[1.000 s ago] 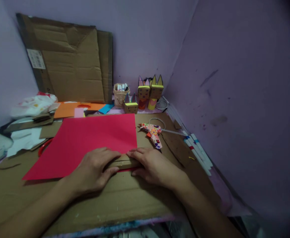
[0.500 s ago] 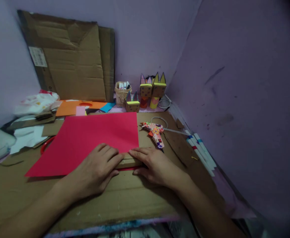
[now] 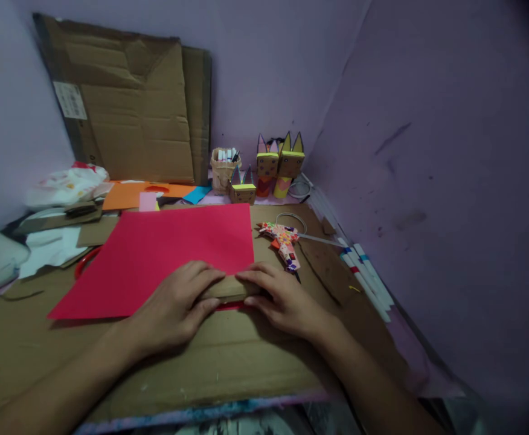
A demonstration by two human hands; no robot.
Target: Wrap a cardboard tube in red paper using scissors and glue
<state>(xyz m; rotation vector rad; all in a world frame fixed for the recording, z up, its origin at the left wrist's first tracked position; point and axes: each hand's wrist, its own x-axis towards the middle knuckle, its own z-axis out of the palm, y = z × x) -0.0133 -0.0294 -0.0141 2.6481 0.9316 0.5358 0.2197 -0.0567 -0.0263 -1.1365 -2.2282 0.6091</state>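
A large sheet of red paper (image 3: 174, 248) lies on the cardboard-covered table (image 3: 228, 356). On its near right edge is a small piece of cardboard (image 3: 230, 290), with a strip of red showing beneath. My left hand (image 3: 180, 305) grips the left end of this piece, fingers over the top and thumb at the near side. My right hand (image 3: 282, 296) pinches the right end in the same manner. Both hands cover the ends, so the piece's full shape is hidden. A flower-patterned glue gun (image 3: 285, 241) rests just beyond my right hand.
Several markers (image 3: 368, 281) lie along the right wall. Small cardboard figures with pointed ears (image 3: 280, 163) and a marker holder (image 3: 225, 172) stand at the back. Large cardboard sheets (image 3: 124, 109) lean on the wall. Red-handled scissors (image 3: 86, 263) sit partly under the paper.
The cardboard piece has tilted up slightly between my hands, showing more of its face. My fingers have shifted a little along it, and the thumbs have come up its near side.
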